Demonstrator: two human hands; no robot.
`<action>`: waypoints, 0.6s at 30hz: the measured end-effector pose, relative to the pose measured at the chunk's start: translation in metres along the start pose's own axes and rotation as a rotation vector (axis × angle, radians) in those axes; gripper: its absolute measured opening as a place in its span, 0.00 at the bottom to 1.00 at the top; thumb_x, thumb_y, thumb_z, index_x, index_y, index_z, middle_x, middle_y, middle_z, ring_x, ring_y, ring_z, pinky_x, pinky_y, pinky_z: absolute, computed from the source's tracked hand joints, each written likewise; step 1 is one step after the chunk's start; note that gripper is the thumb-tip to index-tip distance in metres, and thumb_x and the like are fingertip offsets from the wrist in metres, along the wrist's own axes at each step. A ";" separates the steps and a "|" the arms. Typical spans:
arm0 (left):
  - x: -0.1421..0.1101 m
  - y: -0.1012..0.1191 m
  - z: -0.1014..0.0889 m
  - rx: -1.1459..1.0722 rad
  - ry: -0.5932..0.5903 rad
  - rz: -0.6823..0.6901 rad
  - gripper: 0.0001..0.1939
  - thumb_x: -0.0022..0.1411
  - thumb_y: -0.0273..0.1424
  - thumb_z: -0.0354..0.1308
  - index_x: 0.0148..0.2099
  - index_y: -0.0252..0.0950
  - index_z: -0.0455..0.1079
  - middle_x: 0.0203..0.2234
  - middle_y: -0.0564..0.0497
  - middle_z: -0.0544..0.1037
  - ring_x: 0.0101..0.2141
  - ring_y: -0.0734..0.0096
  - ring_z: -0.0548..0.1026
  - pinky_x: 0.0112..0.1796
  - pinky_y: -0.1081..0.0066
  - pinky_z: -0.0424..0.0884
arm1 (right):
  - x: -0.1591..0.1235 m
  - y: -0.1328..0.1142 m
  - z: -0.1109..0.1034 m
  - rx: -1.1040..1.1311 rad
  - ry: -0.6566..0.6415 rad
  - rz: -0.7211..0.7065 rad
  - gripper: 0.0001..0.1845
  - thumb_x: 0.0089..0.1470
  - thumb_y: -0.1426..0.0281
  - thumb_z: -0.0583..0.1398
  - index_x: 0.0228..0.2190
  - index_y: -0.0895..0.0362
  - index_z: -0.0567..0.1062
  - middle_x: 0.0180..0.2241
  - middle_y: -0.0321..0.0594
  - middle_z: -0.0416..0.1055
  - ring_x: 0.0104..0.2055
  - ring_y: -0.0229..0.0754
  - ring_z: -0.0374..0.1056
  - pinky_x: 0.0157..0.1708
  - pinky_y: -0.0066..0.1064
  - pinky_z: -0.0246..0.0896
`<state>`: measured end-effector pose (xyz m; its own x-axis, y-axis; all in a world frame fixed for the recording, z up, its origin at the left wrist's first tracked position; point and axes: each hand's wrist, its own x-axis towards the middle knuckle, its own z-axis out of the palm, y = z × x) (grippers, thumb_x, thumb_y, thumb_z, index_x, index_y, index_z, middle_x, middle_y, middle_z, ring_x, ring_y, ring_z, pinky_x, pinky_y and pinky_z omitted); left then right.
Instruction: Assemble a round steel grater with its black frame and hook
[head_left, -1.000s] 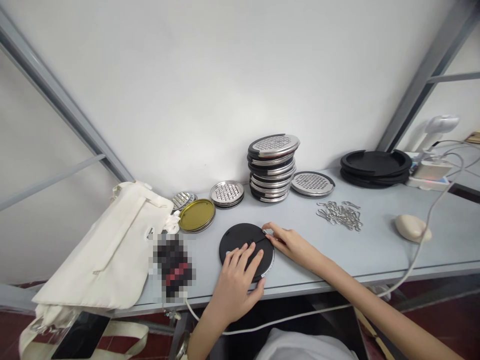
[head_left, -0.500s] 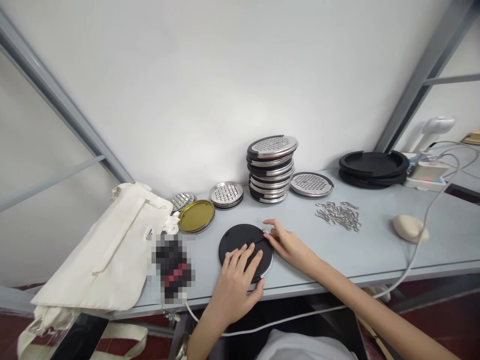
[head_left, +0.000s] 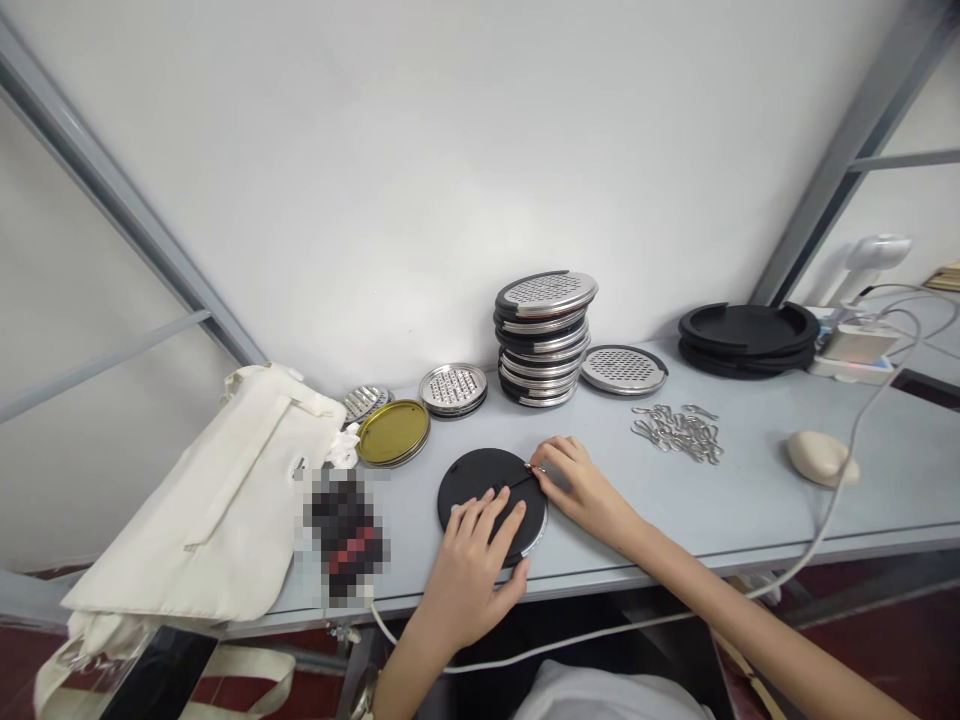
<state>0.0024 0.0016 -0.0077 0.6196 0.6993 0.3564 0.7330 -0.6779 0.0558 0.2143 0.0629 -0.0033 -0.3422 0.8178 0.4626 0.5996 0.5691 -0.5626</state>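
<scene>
A round black disc (head_left: 480, 475) with a silvery lower-right rim lies flat near the table's front edge. My left hand (head_left: 476, 570) rests on its lower part, fingers stretched out flat and thumb by the rim. At the disc's right edge my right hand (head_left: 577, 490) pinches a small metal hook (head_left: 531, 467) between thumb and forefinger. The hook is mostly covered by the fingertips, and a thin dark strap or line runs from it towards the disc's middle. Loose metal hooks (head_left: 679, 432) lie in a pile to the right.
Behind stand a tall stack of round graters (head_left: 544, 340), a single grater (head_left: 624, 369), a smaller grater stack (head_left: 453, 388) and gold lids (head_left: 393, 432). Black rings (head_left: 748, 335) are piled right, near a beige mouse (head_left: 821, 457) and white cable (head_left: 847, 465). A white bag (head_left: 202, 500) is left.
The fingers of my right hand have curled in and closed more tightly around the hook at the disc's edge. My left hand and the disc have stayed put.
</scene>
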 end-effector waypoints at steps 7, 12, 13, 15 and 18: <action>-0.001 0.000 0.000 0.012 -0.001 0.008 0.29 0.64 0.31 0.51 0.66 0.36 0.54 0.62 0.43 0.60 0.60 0.55 0.59 0.56 0.55 0.60 | 0.001 -0.005 -0.004 -0.013 0.009 -0.023 0.07 0.62 0.73 0.50 0.35 0.53 0.67 0.38 0.43 0.69 0.42 0.48 0.61 0.45 0.43 0.58; -0.001 -0.001 0.001 -0.009 -0.018 0.004 0.29 0.64 0.31 0.50 0.66 0.36 0.53 0.62 0.43 0.59 0.60 0.53 0.58 0.56 0.53 0.59 | -0.001 -0.005 -0.004 -0.008 0.029 0.002 0.06 0.62 0.73 0.50 0.36 0.53 0.66 0.37 0.42 0.70 0.42 0.48 0.61 0.44 0.43 0.58; -0.001 -0.001 0.001 -0.009 -0.028 0.004 0.29 0.64 0.31 0.50 0.66 0.35 0.53 0.63 0.43 0.58 0.61 0.53 0.58 0.56 0.53 0.58 | -0.001 -0.005 -0.004 -0.004 0.019 0.004 0.06 0.62 0.73 0.50 0.36 0.53 0.66 0.37 0.42 0.70 0.42 0.48 0.61 0.45 0.43 0.58; -0.001 -0.001 0.002 -0.009 -0.041 0.005 0.29 0.64 0.31 0.51 0.67 0.35 0.52 0.63 0.43 0.57 0.61 0.53 0.57 0.56 0.53 0.58 | -0.002 -0.005 -0.003 0.000 0.004 0.012 0.06 0.62 0.73 0.50 0.36 0.53 0.66 0.37 0.42 0.69 0.42 0.48 0.61 0.45 0.43 0.57; -0.001 -0.001 0.001 -0.013 -0.042 -0.001 0.29 0.65 0.31 0.50 0.67 0.36 0.52 0.63 0.44 0.57 0.61 0.54 0.57 0.57 0.53 0.57 | -0.001 -0.003 -0.002 0.017 -0.006 0.003 0.06 0.62 0.74 0.50 0.37 0.53 0.66 0.38 0.42 0.69 0.43 0.48 0.61 0.45 0.42 0.58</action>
<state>0.0010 0.0021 -0.0095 0.6301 0.7090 0.3166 0.7302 -0.6797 0.0690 0.2142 0.0596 -0.0006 -0.3447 0.8199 0.4570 0.5885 0.5681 -0.5753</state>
